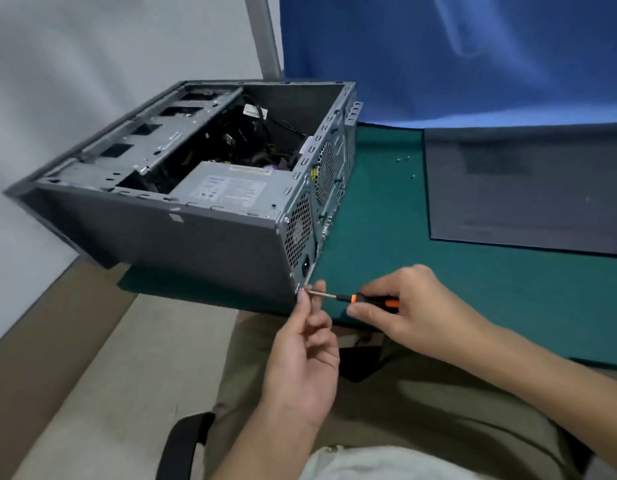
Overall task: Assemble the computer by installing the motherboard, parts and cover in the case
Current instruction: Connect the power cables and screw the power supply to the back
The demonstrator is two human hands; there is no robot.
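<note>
Here the case (pixel 182 237) lies on its side at the left end of the green mat (pixel 386 216), open face up. Inside it show the power supply (pixel 227 188) and a tangle of black cables (pixel 251 133). Its perforated rear wall faces right.

Both hands meet at the case's near rear corner. The right hand (pixel 414 306) reaches in from the right with the forearm crossing low over the mat edge, knuckles up. Its fingers are curled round the black and orange handle of the screwdriver (pixel 355 298), and the thumb lies along the near side. The tool lies nearly level, its shaft pointing left with the tip at the corner.

The left hand (pixel 303 358) comes up from below, wrist bent and palm turned towards the camera. Thumb and forefinger are closed on the shaft right at its tip, and the other fingers are loosely folded. Whether a screw sits between those fingertips I cannot tell.

A flat grey panel (pixel 528 192) lies on the mat well to the right. A few small screws (pixel 402 159) lie between it and the case. A blue cloth (pixel 438 53) hangs behind.
</note>
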